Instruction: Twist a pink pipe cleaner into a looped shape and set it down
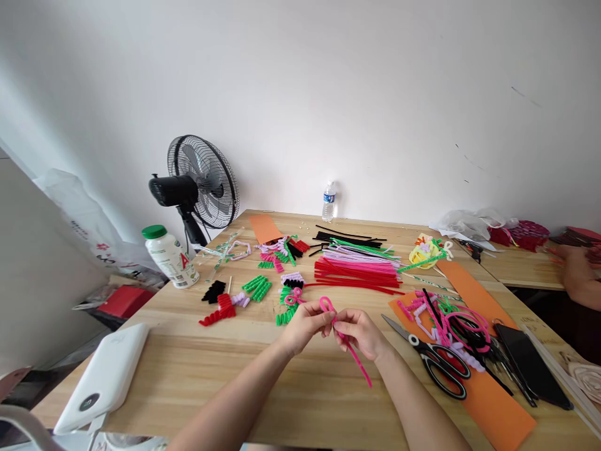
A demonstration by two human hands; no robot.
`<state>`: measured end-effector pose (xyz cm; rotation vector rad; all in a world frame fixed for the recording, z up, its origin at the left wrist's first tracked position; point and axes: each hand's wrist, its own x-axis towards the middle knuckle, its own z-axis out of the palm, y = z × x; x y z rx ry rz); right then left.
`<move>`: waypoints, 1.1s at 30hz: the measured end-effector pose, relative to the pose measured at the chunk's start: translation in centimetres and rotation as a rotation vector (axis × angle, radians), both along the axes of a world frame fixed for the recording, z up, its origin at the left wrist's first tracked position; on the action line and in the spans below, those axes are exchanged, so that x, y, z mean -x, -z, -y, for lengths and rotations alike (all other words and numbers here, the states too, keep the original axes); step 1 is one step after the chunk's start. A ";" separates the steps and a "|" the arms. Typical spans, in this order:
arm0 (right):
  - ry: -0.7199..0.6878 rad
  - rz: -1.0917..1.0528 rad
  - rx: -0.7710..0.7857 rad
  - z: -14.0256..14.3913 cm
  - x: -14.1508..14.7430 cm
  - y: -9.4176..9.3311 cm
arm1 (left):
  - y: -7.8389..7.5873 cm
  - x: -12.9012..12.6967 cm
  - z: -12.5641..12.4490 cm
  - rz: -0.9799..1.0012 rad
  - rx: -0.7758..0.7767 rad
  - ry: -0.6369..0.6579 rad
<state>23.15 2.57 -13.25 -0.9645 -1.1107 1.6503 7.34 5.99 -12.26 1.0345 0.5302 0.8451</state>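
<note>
My left hand (pixel 304 324) and my right hand (pixel 359 332) meet over the middle of the wooden table (pixel 197 369). Both pinch one pink pipe cleaner (pixel 350 347). Its upper end is bent into a small loop just above my fingertips; its free end trails down to the right under my right wrist. Just beyond my hands lie a small pink loop and green coils (pixel 288 304). A bundle of straight red, lilac, green and black pipe cleaners (pixel 357 266) lies farther back.
Black scissors (pixel 434 357) and a heap of curled pieces lie on orange paper (pixel 502 413) at right, beside a black phone (pixel 530 366). A white power bank (pixel 110 373), a green-capped bottle (pixel 171 257), a fan (pixel 200 185) and a water bottle (pixel 329 200) stand around. Another person's hand (pixel 577 275) rests far right.
</note>
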 end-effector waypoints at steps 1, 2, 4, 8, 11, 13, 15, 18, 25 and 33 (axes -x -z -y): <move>-0.012 0.020 -0.008 0.0 -0.1 0.0 | 0.0 0.1 0.0 -0.002 0.001 0.011; -0.024 0.046 -0.023 0.0 -0.4 -0.1 | 0.0 0.2 -0.1 0.003 0.010 0.022; -0.059 0.115 -0.060 -0.1 -1.0 -0.4 | 0.0 0.5 -0.3 0.023 0.050 0.041; -0.171 0.216 -0.074 0.0 -2.2 -1.3 | -0.2 1.1 -0.9 0.035 0.097 0.067; -0.200 0.180 -0.054 0.1 -2.4 -1.5 | -0.2 1.3 -1.1 0.024 0.064 0.088; -0.215 0.183 -0.033 0.2 -2.2 -1.3 | -0.3 1.4 -1.1 0.029 0.055 0.087; -0.234 0.225 -0.004 0.2 -1.9 -1.1 | -0.4 1.4 -1.1 0.037 0.067 0.063; -0.208 0.268 -0.015 0.2 -1.8 -1.3 | -0.5 1.4 -1.2 0.047 0.104 0.032; -0.246 0.315 -0.087 0.7 -2.1 -2.2 | -0.1 1.6 -1.5 0.102 0.168 0.047; -0.056 0.732 -0.835 0.8 -1.0 -1.9 | 0.1 2.1 -2.0 0.009 0.193 0.134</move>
